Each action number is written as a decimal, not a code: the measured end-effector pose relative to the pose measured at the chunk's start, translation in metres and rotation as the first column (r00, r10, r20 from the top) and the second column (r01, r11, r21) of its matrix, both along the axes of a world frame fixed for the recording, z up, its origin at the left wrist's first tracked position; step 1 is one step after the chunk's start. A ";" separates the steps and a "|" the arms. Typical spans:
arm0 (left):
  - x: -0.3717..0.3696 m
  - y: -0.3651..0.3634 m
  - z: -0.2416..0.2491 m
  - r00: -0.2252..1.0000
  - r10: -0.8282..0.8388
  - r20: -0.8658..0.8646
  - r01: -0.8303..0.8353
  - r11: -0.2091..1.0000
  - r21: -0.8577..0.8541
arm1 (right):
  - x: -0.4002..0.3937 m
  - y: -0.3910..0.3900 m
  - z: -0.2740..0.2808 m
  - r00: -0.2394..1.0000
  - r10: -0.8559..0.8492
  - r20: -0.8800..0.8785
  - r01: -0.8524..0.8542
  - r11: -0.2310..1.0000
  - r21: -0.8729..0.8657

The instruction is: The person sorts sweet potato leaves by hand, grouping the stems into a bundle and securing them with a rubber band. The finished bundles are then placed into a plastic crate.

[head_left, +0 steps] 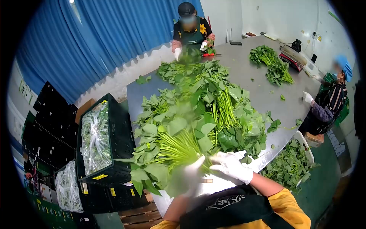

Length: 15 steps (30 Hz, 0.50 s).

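Both my hands wear white gloves at the near edge of the metal table (249, 78). A bunch of leafy greens (177, 147) with long pale green stems lies before me, its cut ends pointing toward my hands. My left hand (192, 173) is at the lower end of these stems, smeared by motion, with a blurred leaf partly over it. Just right of the stem ends is my right hand (232, 166), fingers stretched toward them and thumb apart. Beyond spreads a large heap of the same greens (225, 108), some stems lined up.
Across the table a person (190, 32) handles greens; another person (328, 95) stands at the right. Trimmed bunches (272, 63) lie near a red scale (291, 61). A dark crate (108, 168) holds bagged greens at left. A white tub (305, 147) of leaves is at right.
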<state>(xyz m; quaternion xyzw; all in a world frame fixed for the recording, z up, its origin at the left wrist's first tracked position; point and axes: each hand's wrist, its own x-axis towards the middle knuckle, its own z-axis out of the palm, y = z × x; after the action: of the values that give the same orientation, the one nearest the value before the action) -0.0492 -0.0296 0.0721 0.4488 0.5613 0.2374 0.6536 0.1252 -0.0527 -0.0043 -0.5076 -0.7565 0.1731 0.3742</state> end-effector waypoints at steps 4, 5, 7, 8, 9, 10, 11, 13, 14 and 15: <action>0.002 0.001 -0.025 0.994 0.005 0.110 -0.018 0.992 0.123 | -0.029 0.012 0.033 0.574 -0.395 -0.717 -0.186 0.790 -0.584; 0.003 0.003 -0.033 0.992 -0.001 0.125 -0.019 0.987 0.158 | -0.027 0.015 0.061 0.539 -0.515 -0.667 -0.227 0.673 -0.704; 0.005 0.004 -0.051 0.989 -0.018 0.147 -0.018 0.971 0.240 | -0.030 0.023 0.034 0.293 -0.497 -0.817 -0.235 0.791 -0.565; 0.005 0.005 -0.063 0.987 -0.029 0.161 -0.020 0.956 0.292 | -0.028 0.022 0.031 0.290 -0.497 -0.818 -0.234 0.792 -0.564; 0.006 0.006 -0.074 0.983 -0.037 0.180 -0.028 0.938 0.346 | -0.027 0.021 0.036 0.222 -0.489 -0.843 -0.234 0.813 -0.533; 0.007 0.009 -0.084 0.979 -0.042 0.201 -0.042 0.916 0.399 | -0.026 0.020 0.038 0.156 -0.477 -0.865 -0.232 0.834 -0.502; 0.009 0.011 -0.085 0.969 -0.032 0.244 -0.076 0.904 0.421 | -0.022 0.018 0.035 0.156 -0.478 -0.865 -0.232 0.833 -0.502; 0.007 0.017 -0.083 0.933 0.049 0.356 -0.197 0.898 0.394 | -0.004 0.005 0.023 0.218 -0.347 -0.912 -0.318 0.858 -0.403; 0.005 0.021 -0.074 0.900 0.111 0.422 -0.278 0.891 0.360 | 0.009 -0.005 0.020 0.314 -0.223 -0.923 -0.324 0.889 -0.325; 0.000 0.025 -0.065 0.860 0.180 0.477 -0.363 0.873 0.325 | 0.025 -0.016 0.023 0.388 -0.144 -0.910 -0.401 0.863 -0.308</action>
<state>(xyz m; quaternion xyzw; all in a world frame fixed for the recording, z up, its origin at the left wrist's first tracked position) -0.0495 -0.0046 0.0068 0.4241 0.3995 0.5331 0.6135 0.1504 -0.0685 0.0184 -0.3410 -0.3943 0.6339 0.5713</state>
